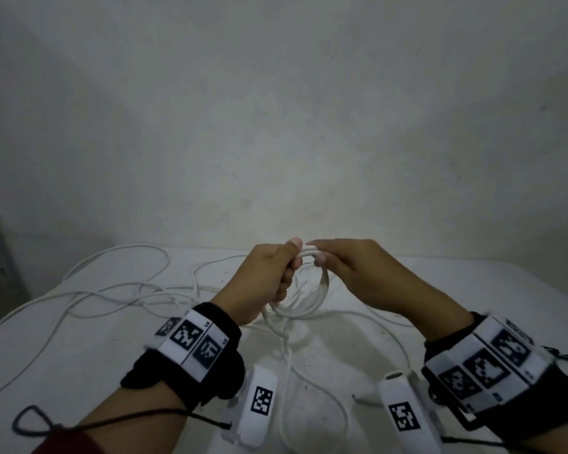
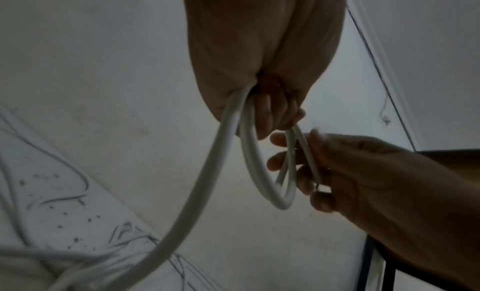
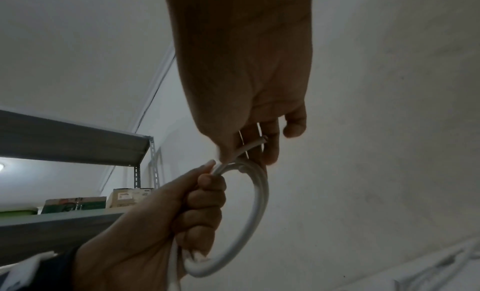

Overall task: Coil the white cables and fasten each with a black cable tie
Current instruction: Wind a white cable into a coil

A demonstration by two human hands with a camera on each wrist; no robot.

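Observation:
A small coil of white cable [image 1: 322,291] hangs above the white table [image 1: 473,290]. My left hand [image 1: 287,267] grips the coil's left side in a fist, thumb on top. My right hand [image 1: 322,257] pinches the coil's top next to that thumb. In the left wrist view the left hand [image 2: 267,114] curls round the coil [image 2: 255,178], and right fingers [image 2: 293,162] reach behind the loop. In the right wrist view the right hand [image 3: 249,149] pinches the cable's cut end [image 3: 255,145] above the coil [image 3: 257,203]; the left hand [image 3: 202,205] grips it below.
Several loose white cables [image 1: 118,290] sprawl over the table's left and middle, and one trails down from the coil toward me. A grey wall [image 1: 276,126] stands close behind the table. A metal shelf [image 3: 78,137] with boxes [image 3: 130,197] stands on the left.

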